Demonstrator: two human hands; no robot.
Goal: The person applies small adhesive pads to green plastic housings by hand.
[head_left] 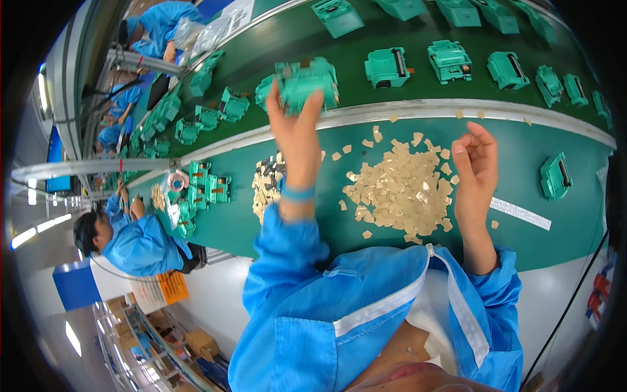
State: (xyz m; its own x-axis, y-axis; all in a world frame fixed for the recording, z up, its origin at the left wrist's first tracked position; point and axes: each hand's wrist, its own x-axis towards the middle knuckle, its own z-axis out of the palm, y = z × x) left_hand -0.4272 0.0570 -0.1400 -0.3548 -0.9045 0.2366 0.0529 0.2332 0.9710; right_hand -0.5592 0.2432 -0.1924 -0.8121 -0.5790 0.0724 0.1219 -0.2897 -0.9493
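My left hand [294, 134] is raised over the conveyor's near rail and grips a green plastic housing [305, 81] between thumb and fingers; the housing is slightly blurred. Over the right part of the green worktop [516, 242], my right hand [477, 160] hovers with fingers loosely bent and nothing visible in it. Between my arms lies a broad pile of small tan flat pieces [401, 186]. A smaller heap of tan and black pieces [264, 186] sits left of my left wrist, partly hidden by it. Another green housing [555, 176] rests alone at the right.
Beyond a metal rail [418, 110] runs a dark green conveyor belt [274, 39] carrying several green housings [449, 62]. A white ruler [520, 213] lies right of the pile. At the left, stacked housings [208, 183] stand near a seated co-worker in blue [140, 245].
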